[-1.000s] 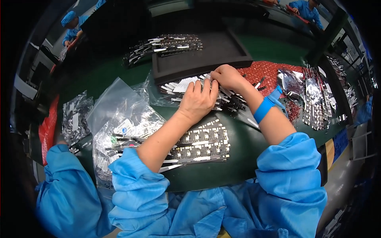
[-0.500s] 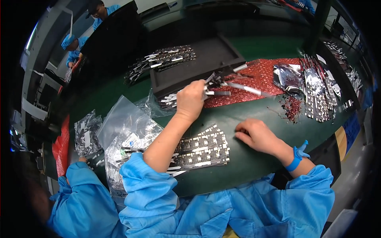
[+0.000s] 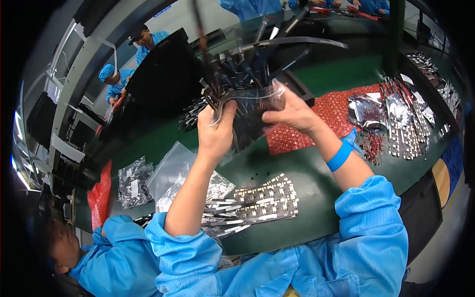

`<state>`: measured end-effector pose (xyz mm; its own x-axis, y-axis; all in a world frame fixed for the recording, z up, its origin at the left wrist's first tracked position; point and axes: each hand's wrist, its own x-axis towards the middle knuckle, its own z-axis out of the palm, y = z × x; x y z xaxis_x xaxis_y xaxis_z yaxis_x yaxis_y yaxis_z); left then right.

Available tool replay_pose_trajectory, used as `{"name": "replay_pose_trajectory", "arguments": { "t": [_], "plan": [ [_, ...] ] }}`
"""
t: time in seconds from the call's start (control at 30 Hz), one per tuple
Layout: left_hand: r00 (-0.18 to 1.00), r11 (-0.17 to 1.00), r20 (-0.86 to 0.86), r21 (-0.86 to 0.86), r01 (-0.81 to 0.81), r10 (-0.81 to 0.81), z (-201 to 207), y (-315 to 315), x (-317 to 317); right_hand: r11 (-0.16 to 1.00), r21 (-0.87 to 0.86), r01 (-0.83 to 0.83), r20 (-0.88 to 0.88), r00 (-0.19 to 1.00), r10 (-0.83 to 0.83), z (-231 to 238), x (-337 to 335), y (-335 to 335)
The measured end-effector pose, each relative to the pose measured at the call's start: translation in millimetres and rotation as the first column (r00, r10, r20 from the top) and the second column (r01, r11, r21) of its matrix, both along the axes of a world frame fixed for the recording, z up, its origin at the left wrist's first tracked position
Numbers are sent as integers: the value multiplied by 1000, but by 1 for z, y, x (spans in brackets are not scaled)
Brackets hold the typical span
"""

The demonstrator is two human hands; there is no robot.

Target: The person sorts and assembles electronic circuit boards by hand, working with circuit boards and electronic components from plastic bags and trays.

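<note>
Plastic, thin and see-through — holding the bag [image 3: 247,106] up near twelve o'clock, pinching its rim with left grip [image 3: 215,128], its three-o'clock side with right grip [image 3: 294,113] — likely to stop dark strips [image 3: 241,64] tipping out.

Left fingers [image 3: 229,111] and right fingers [image 3: 275,117] grip a clear bag [image 3: 251,91] of strips [image 3: 255,74].
</note>
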<state>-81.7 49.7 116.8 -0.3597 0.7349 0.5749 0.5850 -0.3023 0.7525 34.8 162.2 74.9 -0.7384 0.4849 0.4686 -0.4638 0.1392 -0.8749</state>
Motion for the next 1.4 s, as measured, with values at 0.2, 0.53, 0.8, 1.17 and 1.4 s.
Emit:
{"name": "replay_pose_trajectory", "arguments": {
  "t": [0.2,0.53,0.8,1.17,1.4],
  "plan": [
    [933,955,266,-105,278,-242,-8,0,-11,1000,24,-14,-5,1000,14,36,19,0],
    [811,919,495,-61,389,-311,-28,-2,-4,995,71,69,53,996,-73,26,18,-4],
    [803,891,468,-69,449,-368,-21,-3,-2,814,580,-31,209,972,-112,49,14,-4],
    [907,916,214,-95,389,-363,-13,-7,-3,792,521,-317,513,858,6,61,5,3],
    [906,931,215,74,357,-364,13,-7,-2,837,546,-27,305,937,-169,85,5,-4]
  ]
}}
